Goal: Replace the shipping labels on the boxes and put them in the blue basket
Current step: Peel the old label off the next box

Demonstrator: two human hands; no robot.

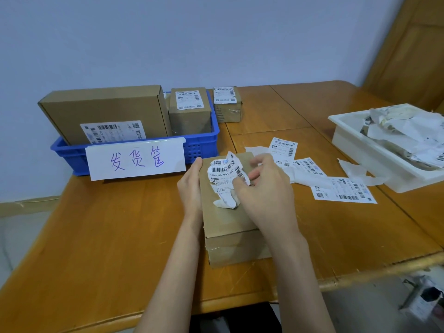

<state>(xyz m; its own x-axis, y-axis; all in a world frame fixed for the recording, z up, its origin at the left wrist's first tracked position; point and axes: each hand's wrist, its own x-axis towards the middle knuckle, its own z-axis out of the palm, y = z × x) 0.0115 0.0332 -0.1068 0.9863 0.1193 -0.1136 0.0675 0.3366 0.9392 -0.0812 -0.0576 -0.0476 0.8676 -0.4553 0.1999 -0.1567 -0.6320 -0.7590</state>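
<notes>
Nearest the camera, a flat brown cardboard box lies on the wooden table. The left hand steadies its left edge, fingers wrapped round the side. The right hand pinches the crumpled, torn white shipping label, which is partly lifted off the box top, so the old label looks mid-removal and no new one is on yet. Just right of the hands lie flat fresh white barcode labels and backing scraps. Further right, a white plastic tray holds crumpled waste paper. Behind, the blue plastic basket, fronted by a handwritten sign, already holds two labelled boxes. One small labelled carton stands beside it, outside, apparently still to be handled.
</notes>
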